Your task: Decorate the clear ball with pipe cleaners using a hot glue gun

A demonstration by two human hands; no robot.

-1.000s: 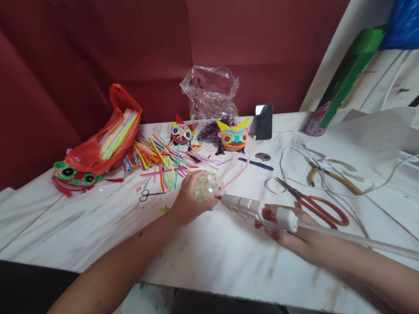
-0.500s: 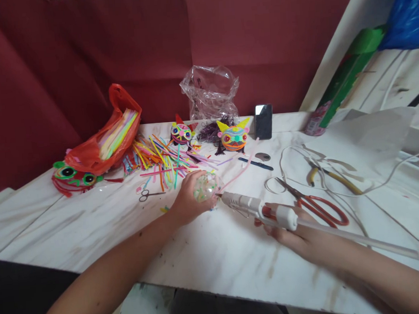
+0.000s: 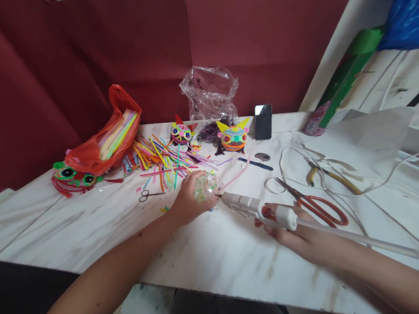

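Observation:
My left hand [image 3: 191,196] is closed around a clear, rounded piece [image 3: 207,187] with green and yellowish bits on it. A thin pink pipe cleaner [image 3: 237,175] sticks out from its right side, up and to the right. My right hand [image 3: 283,228] grips a white hot glue gun [image 3: 248,203], its tip at the lower right of the clear piece; whether it touches I cannot tell. A long translucent glue stick [image 3: 363,240] juts from the back of the gun over my right forearm.
Cut pipe cleaners [image 3: 163,164] lie behind my left hand beside a red bag [image 3: 104,140]. Small scissors [image 3: 150,195] are at left; orange-handled scissors [image 3: 319,206], pliers [image 3: 334,175] and a white cord [image 3: 284,166] at right. Decorated heads [image 3: 233,139] and a phone [image 3: 263,122] stand behind.
The pink pipe cleaner's free end has shifted slightly left and down. Both hands, the clear piece and the glue gun stay almost where they were.

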